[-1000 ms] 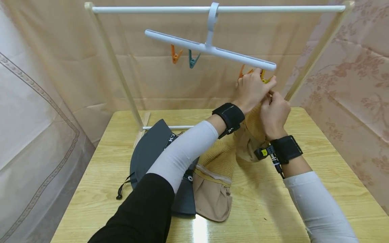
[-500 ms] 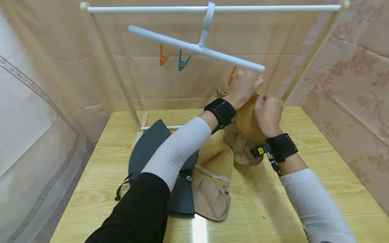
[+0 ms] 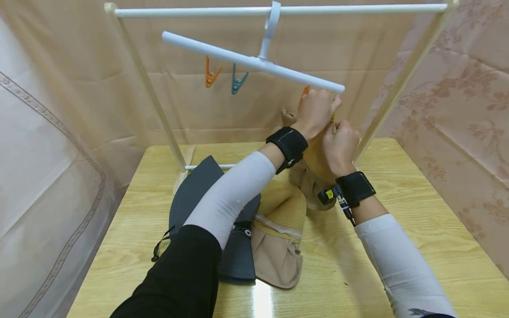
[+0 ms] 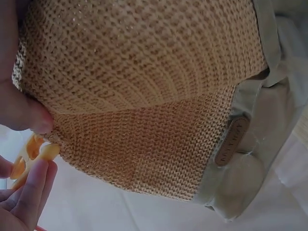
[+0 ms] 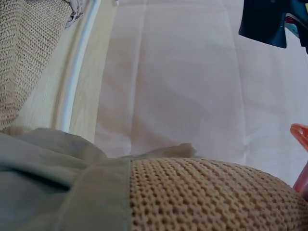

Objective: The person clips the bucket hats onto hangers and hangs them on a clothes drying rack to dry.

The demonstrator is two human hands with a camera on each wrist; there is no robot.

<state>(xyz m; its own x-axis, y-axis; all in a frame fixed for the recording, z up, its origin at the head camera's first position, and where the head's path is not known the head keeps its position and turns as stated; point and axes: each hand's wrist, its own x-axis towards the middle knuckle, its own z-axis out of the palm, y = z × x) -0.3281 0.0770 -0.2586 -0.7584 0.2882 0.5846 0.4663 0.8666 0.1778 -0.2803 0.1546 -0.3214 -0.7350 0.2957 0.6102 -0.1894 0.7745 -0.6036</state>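
A bucket hat with a mustard knit crown (image 4: 159,96) and tan fabric brim (image 3: 314,187) hangs below the right end of a white hanger (image 3: 254,62). My right hand (image 3: 341,148) grips the hat by its crown, a thumb (image 4: 29,115) pressing the knit in the left wrist view. My left hand (image 3: 317,110), just above and to the left, pinches a yellow clip (image 4: 48,151) at the edge of the knit. Beside that hand an orange clip (image 3: 304,95) shows under the hanger. A small brown label (image 4: 232,140) sits on the brim. The left fingertips are hidden in the head view.
The hanger hooks over a white rail (image 3: 191,12) and tilts down to the right. On its left hang another orange clip (image 3: 211,75) and a teal clip (image 3: 238,81). A dark grey hat (image 3: 191,190) and another knit hat (image 3: 284,201) lie on the wooden table (image 3: 358,265).
The hanger has shifted left in view, with the clips and both hands. In the last half second the right hand has moved slightly left and up, closer to the left hand, with the hat.
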